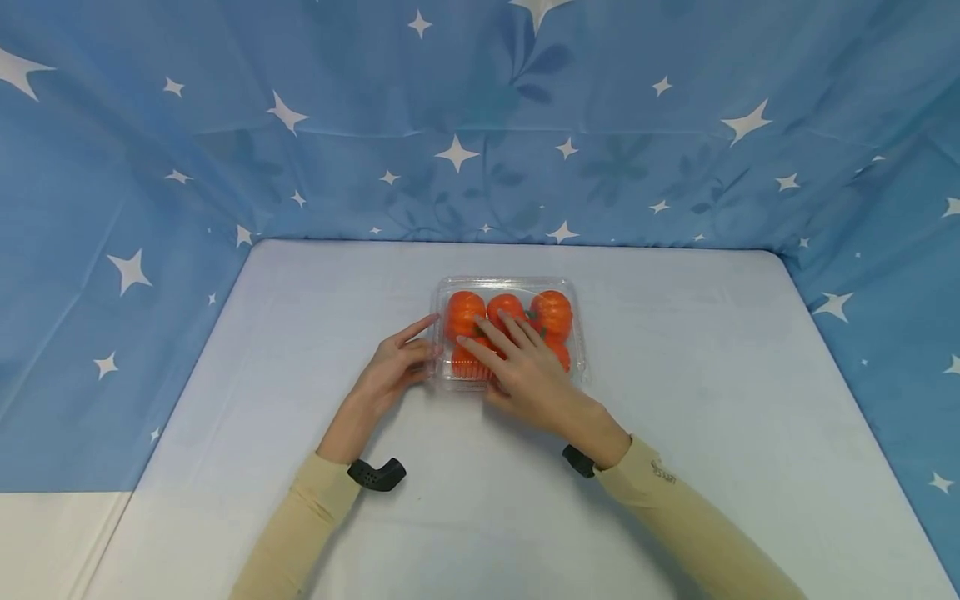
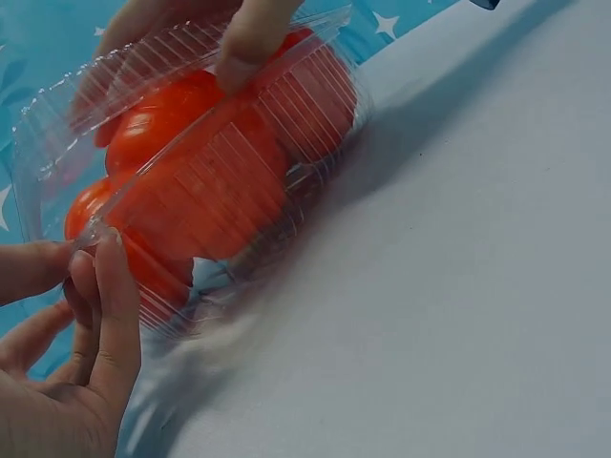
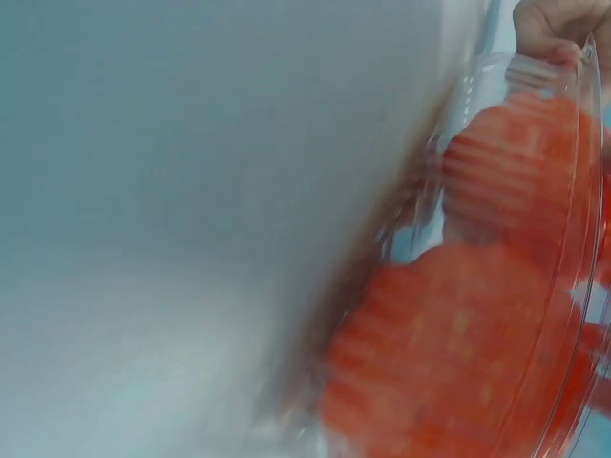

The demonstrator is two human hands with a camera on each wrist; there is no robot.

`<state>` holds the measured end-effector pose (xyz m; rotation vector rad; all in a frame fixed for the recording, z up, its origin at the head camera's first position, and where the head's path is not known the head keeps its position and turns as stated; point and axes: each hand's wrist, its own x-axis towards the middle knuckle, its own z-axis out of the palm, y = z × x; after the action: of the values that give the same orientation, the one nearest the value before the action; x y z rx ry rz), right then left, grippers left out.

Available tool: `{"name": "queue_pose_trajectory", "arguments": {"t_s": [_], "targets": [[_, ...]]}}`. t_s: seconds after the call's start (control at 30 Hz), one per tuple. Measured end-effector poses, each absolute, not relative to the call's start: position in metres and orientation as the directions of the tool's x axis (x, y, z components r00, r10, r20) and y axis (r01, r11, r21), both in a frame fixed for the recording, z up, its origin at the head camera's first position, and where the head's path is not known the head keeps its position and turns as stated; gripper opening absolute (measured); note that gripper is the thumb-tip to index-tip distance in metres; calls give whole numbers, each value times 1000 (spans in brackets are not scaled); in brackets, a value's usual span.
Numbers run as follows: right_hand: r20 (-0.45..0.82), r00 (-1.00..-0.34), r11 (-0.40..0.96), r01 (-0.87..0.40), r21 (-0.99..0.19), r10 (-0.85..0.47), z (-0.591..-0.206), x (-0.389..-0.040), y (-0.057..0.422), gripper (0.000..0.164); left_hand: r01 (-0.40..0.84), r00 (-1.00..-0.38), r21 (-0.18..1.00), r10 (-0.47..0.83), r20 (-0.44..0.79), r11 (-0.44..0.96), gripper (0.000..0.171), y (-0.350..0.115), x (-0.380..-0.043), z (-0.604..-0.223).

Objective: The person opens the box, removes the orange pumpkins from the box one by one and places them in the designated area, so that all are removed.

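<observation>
A clear plastic clamshell box (image 1: pixel 444 382) sits on the table, holding several orange-red pumpkin-shaped fruits (image 1: pixel 552 313), some with green stems. At the box's left edge my left hand (image 1: pixel 390 367) pinches a corner of the rim between thumb and fingers, as the left wrist view shows. Across the top of the box lies my right hand (image 1: pixel 528 375), its fingers spread over the lid and its thumb at the front edge. Lid and lower rim stand slightly apart in the left wrist view. The right wrist view shows the box and fruits (image 3: pixel 458 353), blurred, with the right fingers mostly hidden.
A white table (image 1: pixel 712 400) surrounds the box on all sides. Behind and beside it hangs a blue cloth (image 1: pixel 337 75) with white stars. Black wrist devices (image 1: pixel 377 475) are on both wrists below beige sleeves (image 1: pixel 300 533).
</observation>
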<state>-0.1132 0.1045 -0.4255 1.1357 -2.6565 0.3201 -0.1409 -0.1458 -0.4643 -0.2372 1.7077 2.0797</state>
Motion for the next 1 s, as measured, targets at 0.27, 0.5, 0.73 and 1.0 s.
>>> {"name": "queue_pose_trajectory", "arguments": {"t_s": [0.27, 0.5, 0.73, 1.0], "targets": [[320, -679, 673, -724, -149, -660, -426, -113, 133, 74, -451, -882, 879, 226, -414, -151, 64, -148, -143, -461], [383, -660, 663, -734, -144, -647, -430, -111, 148, 73, -452, -884, 875, 218, -413, -174, 64, -147, -142, -459], [446, -634, 645, -749, -151, -632, -433, -108, 158, 66, -448, -889, 875, 201, -413, -182, 65, -147, -143, -459], [454, -638, 649, -744, -158, -622, -431, -104, 166, 65, -447, -884, 880, 227, -408, -158, 63, -149, -143, -461]]}}
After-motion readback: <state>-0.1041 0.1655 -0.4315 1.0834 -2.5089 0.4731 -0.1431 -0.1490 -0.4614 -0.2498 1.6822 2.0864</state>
